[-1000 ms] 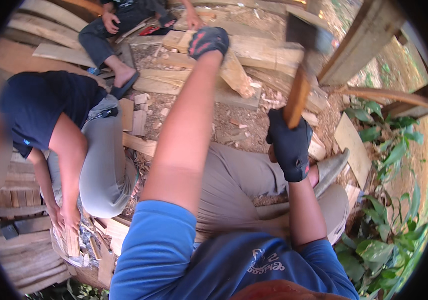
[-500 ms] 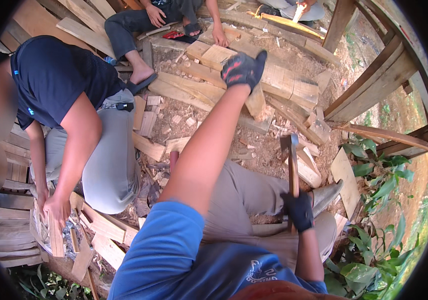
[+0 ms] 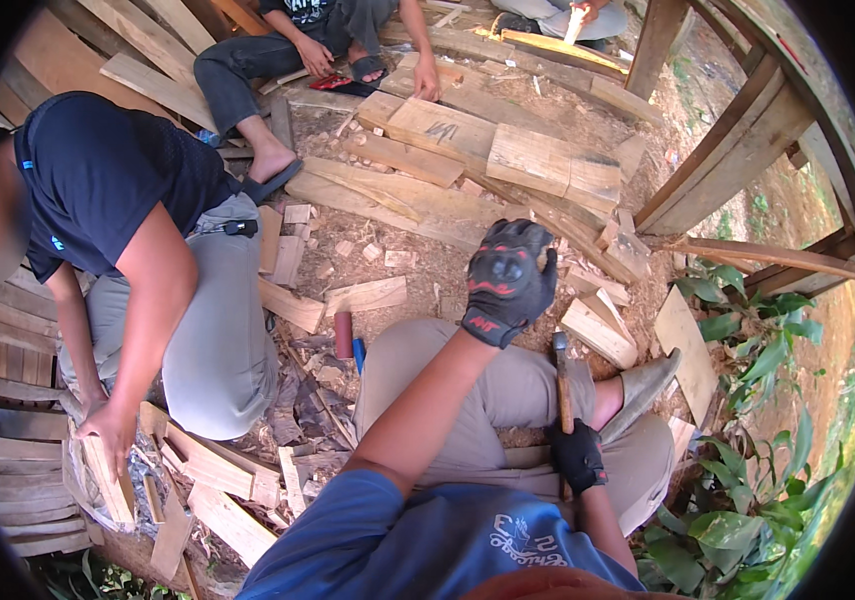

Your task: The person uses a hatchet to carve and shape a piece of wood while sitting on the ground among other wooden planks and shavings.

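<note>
Right hand (image 3: 578, 455), gloved, closed around the hammer (image 3: 562, 385) handle low by the lap, head up; left hand (image 3: 508, 280) gloved, fingers curled on nothing, raised over the knee for balance.

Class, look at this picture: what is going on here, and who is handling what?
A person in a blue shirt sits on the ground among split wood. Their gloved right hand grips a hatchet held upright by the knee. The gloved left hand is raised in a loose fist; whether it holds anything cannot be told. To the left, a co-worker crouches and handles a wood strip. Planks lie ahead, where another person sits.
</note>
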`<state>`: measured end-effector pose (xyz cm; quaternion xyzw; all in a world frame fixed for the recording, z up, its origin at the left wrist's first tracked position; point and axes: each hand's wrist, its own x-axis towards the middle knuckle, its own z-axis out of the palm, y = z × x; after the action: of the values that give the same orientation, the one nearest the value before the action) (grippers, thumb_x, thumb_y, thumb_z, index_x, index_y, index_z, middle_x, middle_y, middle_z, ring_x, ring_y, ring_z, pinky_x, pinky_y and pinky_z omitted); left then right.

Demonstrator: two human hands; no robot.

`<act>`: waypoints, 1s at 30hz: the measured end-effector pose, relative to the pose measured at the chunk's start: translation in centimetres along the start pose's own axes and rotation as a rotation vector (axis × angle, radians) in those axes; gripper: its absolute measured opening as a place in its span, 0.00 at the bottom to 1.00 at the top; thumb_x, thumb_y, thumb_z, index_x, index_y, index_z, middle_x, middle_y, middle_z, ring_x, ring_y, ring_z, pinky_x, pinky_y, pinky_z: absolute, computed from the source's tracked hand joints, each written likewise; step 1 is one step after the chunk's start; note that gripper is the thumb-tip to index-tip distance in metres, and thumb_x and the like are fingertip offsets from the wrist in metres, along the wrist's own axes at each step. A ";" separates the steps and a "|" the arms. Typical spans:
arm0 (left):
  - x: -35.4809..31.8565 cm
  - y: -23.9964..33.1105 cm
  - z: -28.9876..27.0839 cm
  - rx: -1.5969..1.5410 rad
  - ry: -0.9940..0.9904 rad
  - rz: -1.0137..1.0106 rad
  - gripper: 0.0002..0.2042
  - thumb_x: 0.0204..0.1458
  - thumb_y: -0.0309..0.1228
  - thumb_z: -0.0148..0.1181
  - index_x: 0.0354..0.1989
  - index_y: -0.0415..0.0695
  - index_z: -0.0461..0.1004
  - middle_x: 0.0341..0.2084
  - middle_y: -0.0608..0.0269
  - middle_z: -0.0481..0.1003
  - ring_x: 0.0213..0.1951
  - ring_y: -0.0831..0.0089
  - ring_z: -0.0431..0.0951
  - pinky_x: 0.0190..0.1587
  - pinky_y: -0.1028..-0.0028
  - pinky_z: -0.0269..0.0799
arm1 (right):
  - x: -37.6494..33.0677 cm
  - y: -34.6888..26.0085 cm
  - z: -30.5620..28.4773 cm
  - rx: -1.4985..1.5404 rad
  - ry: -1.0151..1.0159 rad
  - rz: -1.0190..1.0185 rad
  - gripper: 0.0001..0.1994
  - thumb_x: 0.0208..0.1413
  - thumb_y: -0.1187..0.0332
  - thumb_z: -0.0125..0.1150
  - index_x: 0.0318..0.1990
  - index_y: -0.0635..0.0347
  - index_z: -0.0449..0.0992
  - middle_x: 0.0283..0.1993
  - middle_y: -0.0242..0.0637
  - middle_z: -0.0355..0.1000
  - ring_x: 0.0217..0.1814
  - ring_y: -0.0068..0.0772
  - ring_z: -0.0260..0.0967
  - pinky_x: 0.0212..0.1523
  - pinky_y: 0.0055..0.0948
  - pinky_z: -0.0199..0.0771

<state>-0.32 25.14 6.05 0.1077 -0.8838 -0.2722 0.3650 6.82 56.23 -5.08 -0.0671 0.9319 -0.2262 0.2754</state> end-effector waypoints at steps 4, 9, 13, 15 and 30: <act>2.4 1.0 2.6 0.108 -0.162 0.072 0.09 0.57 0.34 0.66 0.40 0.44 0.83 0.41 0.50 0.83 0.46 0.49 0.83 0.49 0.53 0.80 | -0.6 -1.3 -1.0 0.040 -0.050 0.061 0.26 0.59 0.46 0.68 0.44 0.67 0.83 0.42 0.63 0.83 0.51 0.65 0.82 0.53 0.55 0.79; 5.6 1.0 5.5 0.173 -0.189 0.102 0.08 0.54 0.34 0.68 0.40 0.46 0.83 0.38 0.50 0.83 0.45 0.49 0.84 0.48 0.53 0.80 | 0.1 -0.6 -1.3 0.233 -0.166 0.206 0.28 0.60 0.44 0.68 0.46 0.66 0.84 0.41 0.61 0.83 0.51 0.61 0.83 0.53 0.54 0.79; 6.5 0.3 2.4 0.077 -0.140 0.024 0.09 0.53 0.35 0.71 0.38 0.45 0.83 0.38 0.51 0.84 0.44 0.50 0.85 0.48 0.54 0.80 | 0.2 0.3 -0.9 0.140 -0.097 0.147 0.30 0.61 0.42 0.68 0.48 0.66 0.84 0.41 0.58 0.84 0.46 0.59 0.84 0.49 0.51 0.80; 5.9 -1.0 0.6 0.053 -0.076 -0.038 0.10 0.52 0.36 0.73 0.38 0.45 0.84 0.38 0.52 0.85 0.44 0.50 0.85 0.49 0.55 0.80 | -0.8 -1.7 -1.7 0.095 -0.023 0.144 0.30 0.61 0.41 0.69 0.48 0.65 0.84 0.42 0.57 0.84 0.46 0.60 0.84 0.48 0.52 0.80; 5.7 -9.3 -3.9 -0.109 0.102 -0.334 0.09 0.53 0.35 0.74 0.40 0.47 0.87 0.37 0.54 0.86 0.42 0.52 0.87 0.47 0.59 0.81 | 17.0 -19.3 -7.2 -0.310 0.186 -0.634 0.20 0.70 0.49 0.62 0.52 0.56 0.80 0.40 0.52 0.83 0.45 0.58 0.83 0.46 0.53 0.81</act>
<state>-1.65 13.68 6.49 0.2466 -0.8177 -0.3709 0.3646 -11.38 37.58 0.96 -0.3728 0.9091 -0.1615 0.0923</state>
